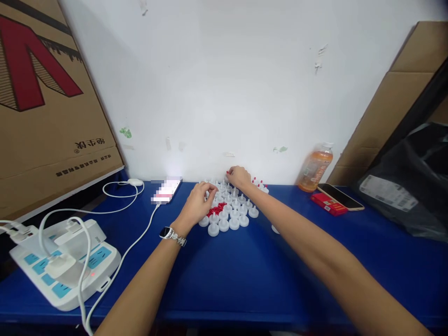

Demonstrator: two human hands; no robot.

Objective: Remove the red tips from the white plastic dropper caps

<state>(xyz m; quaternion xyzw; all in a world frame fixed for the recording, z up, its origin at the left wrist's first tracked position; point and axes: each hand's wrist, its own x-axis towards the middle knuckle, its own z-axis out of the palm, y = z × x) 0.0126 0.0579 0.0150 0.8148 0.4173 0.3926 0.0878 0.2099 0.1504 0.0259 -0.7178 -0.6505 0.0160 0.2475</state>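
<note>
Many white nozzle caps (234,224) with pointed tips stand upright in a close group on the blue table. A small pile of red tip caps (217,210) lies among them on the left side. My right hand (239,177) reaches to the back of the group, its fingers pinched on a small red tip cap (227,172) by the wall. My left hand (200,201), with a watch on the wrist, hovers at the group's left edge beside the red pile. Its thumb and fingertips are closed together; what they hold is too small to tell. Several nozzle caps with red tips (261,185) stand behind my right forearm.
Left of the hands are a charging phone (168,190), its white cable and a power strip (66,266). A drink bottle (316,167), a red box (328,204) and another phone (341,196) are on the right. A black plastic bag (409,182) and cardboard (378,107) stand farther right.
</note>
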